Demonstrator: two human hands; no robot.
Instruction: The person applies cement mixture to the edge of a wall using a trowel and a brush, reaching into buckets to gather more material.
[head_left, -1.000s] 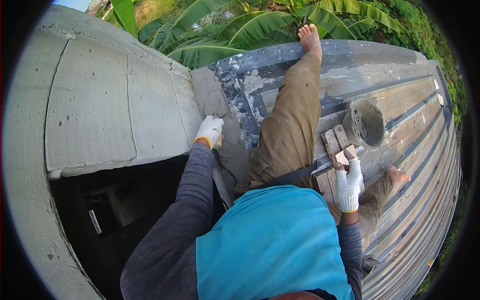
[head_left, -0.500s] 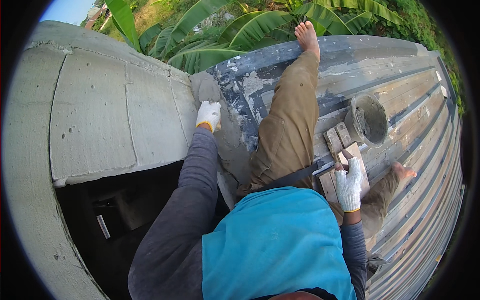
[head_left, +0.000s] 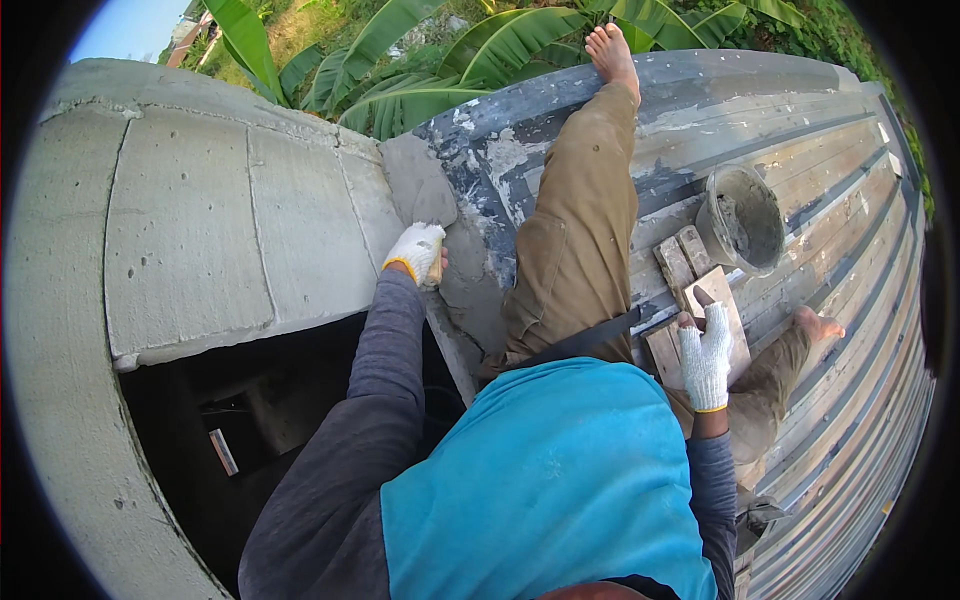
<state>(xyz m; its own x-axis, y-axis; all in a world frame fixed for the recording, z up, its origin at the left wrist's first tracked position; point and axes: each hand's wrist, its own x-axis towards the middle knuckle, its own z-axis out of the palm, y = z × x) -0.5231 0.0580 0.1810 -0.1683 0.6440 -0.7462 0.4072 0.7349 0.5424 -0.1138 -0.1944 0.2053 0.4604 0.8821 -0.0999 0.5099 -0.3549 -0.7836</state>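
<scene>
My left hand [head_left: 414,251], in a white glove with a yellow cuff, is closed around a pale wooden handle that shows below the fingers. It looks like a trowel, its grey blade [head_left: 436,205] hard to tell from the wet mortar [head_left: 474,282] under it. The mortar runs along the joint between the concrete wall [head_left: 200,220] and the metal roof. My right hand [head_left: 706,355], gloved alike, holds nothing; its thumb and fingers are apart. It hovers over or rests on short wooden boards [head_left: 722,305]; contact is unclear. Beyond them stands a bucket [head_left: 711,238] with grey mortar inside.
A dark opening [head_left: 300,400] lies below my left forearm, edged by concrete. My bare feet and brown-trousered legs spread across the ribbed metal roof [head_left: 850,340]. A dark strap [head_left: 585,338] crosses my lap. Banana leaves [head_left: 510,45] hang past the roof's far edge.
My left hand has drawn the tool back toward me along the mortar, leaving a smoother patch beyond it. My right hand's fingers have spread a little wider. The view has shifted slightly.
</scene>
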